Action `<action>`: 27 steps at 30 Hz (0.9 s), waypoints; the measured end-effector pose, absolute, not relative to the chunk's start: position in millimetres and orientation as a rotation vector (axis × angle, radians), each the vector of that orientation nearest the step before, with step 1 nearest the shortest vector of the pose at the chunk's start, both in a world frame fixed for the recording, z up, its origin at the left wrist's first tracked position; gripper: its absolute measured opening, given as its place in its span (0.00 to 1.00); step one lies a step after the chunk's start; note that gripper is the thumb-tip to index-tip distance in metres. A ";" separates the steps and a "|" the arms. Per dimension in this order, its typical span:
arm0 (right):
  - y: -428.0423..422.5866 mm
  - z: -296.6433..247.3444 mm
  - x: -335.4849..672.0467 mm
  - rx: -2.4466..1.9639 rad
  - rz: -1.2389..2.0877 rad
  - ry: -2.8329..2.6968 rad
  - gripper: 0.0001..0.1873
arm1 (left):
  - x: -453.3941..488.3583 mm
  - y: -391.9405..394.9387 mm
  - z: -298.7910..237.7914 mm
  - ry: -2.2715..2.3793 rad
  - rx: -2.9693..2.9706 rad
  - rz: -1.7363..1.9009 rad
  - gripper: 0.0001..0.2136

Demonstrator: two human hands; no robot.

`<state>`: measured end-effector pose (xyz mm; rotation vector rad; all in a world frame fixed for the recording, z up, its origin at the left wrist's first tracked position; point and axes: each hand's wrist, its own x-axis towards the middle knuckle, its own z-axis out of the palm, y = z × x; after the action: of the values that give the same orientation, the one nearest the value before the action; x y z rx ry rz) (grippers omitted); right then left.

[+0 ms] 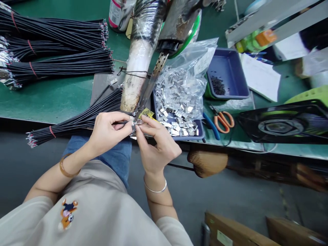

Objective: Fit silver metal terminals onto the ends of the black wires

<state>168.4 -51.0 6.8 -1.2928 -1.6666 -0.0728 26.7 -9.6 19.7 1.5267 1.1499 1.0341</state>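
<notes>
Blk cable bundle (80, 120) lies slantwise, red-tied nr L end; sm. silvery metal pc. (139, 121) btwn hands (107, 133).

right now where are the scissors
The scissors lie right of centre in the head view, on the green table, just right of the blue handle and the tray of metal pieces.

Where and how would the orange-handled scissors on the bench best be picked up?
Probably by the orange loops, coming from the near right side with the right hand. The scissors lie flat with the loops toward the near edge of the bench and the blades pointing away, while a blue handle sits close on the left.
</notes>
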 end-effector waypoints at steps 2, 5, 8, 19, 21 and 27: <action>-52.5 6.0 168.9 -1.302 -0.063 -1.661 0.07 | 26.5 -9.8 19.1 1.154 1.538 1.030 0.09; -54.0 4.7 170.0 -1.317 -0.048 -1.645 0.08 | 26.7 -10.9 16.5 1.173 1.538 1.007 0.08; -53.3 5.6 169.8 -1.322 -0.050 -1.648 0.08 | 27.1 -11.6 14.6 1.180 1.526 1.006 0.07; -52.4 9.4 168.1 -1.305 -0.045 -1.677 0.07 | 26.6 -8.6 21.8 1.152 1.467 1.002 0.10; -53.1 10.0 168.8 -1.310 -0.052 -1.688 0.07 | 26.4 -7.7 23.7 1.146 1.440 0.981 0.11; -55.5 8.6 173.3 -1.288 -0.100 -1.760 0.09 | 27.4 -7.9 21.5 1.163 1.491 0.908 0.10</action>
<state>173.3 -55.5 8.6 -1.2881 -1.7598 -0.1001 27.4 -7.9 21.5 1.4909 1.1631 0.9084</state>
